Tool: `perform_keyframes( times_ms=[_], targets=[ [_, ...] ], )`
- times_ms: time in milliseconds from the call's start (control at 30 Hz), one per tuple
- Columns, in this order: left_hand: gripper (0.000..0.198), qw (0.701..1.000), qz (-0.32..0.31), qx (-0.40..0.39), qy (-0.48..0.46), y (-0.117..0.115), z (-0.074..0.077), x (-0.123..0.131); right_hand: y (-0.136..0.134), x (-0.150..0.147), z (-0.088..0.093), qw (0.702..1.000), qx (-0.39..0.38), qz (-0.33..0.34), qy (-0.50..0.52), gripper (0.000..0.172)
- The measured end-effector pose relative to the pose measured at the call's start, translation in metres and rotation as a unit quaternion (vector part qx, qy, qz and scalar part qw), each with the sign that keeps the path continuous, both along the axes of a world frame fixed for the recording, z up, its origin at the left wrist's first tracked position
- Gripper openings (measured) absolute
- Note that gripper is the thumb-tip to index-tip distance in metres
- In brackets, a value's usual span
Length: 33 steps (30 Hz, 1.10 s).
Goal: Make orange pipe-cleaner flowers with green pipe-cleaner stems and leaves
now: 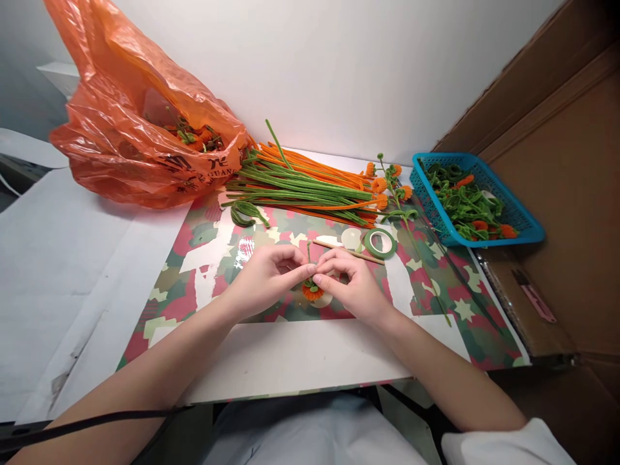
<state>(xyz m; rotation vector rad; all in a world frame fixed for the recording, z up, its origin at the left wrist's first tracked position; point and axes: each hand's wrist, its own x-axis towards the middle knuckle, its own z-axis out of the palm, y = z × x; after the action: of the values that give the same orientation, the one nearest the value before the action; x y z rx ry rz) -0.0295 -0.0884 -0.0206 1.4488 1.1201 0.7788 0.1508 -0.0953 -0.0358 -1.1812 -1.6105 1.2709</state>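
Between my fingertips is a small pipe-cleaner flower (312, 292), its orange head pointing down toward me and its green stem rising away. My left hand (274, 274) pinches it at the green base with thumb and forefinger. From the other side my right hand (351, 281) pinches the same green part, the two hands nearly touching. Just beyond the right hand lie a thin wooden stick (371, 258) and a roll of green tape (380, 243). The fingers hide part of the stem.
Green and orange pipe cleaners (305, 184) lie in a bundle at the back. Left of them slumps an orange plastic bag (145, 129). A finished flower spray (394, 184) lies near a blue basket (484, 243) of green and orange pieces. Cardboard (557, 129) stands at the right, with a pink-handled cutter (540, 303) below.
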Motion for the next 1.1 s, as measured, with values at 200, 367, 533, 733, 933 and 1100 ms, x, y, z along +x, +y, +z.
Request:
perform_keyframes(
  times_ms=[200,367,533,733,933,1100],
  targets=[
    [0.026,0.999,-0.001,-0.033,-0.033,0.0,-0.001,0.002,0.009,0.003,0.002,0.996,-0.047,0.07,0.019,0.01],
    [0.027,0.998,-0.015,-0.025,-0.047,0.001,0.0,0.002,0.016,0.007,0.006,0.983,-0.088,0.152,0.056,0.017],
    [0.028,0.998,-0.01,-0.028,-0.048,0.001,-0.001,0.003,0.014,0.007,0.002,0.984,-0.068,0.156,0.045,0.015],
    [0.027,0.998,0.018,-0.002,-0.065,-0.003,-0.006,0.007,0.003,-0.002,0.003,0.995,0.084,0.051,-0.034,0.016],
    [0.035,0.932,-0.018,-0.269,-0.244,-0.005,-0.011,0.012,0.002,0.005,0.006,0.972,0.233,-0.007,-0.012,0.014],
    [0.036,0.88,-0.074,-0.337,-0.326,-0.005,-0.016,0.012,0.002,0.009,0.004,0.968,0.252,-0.006,0.006,0.014]
  ],
)
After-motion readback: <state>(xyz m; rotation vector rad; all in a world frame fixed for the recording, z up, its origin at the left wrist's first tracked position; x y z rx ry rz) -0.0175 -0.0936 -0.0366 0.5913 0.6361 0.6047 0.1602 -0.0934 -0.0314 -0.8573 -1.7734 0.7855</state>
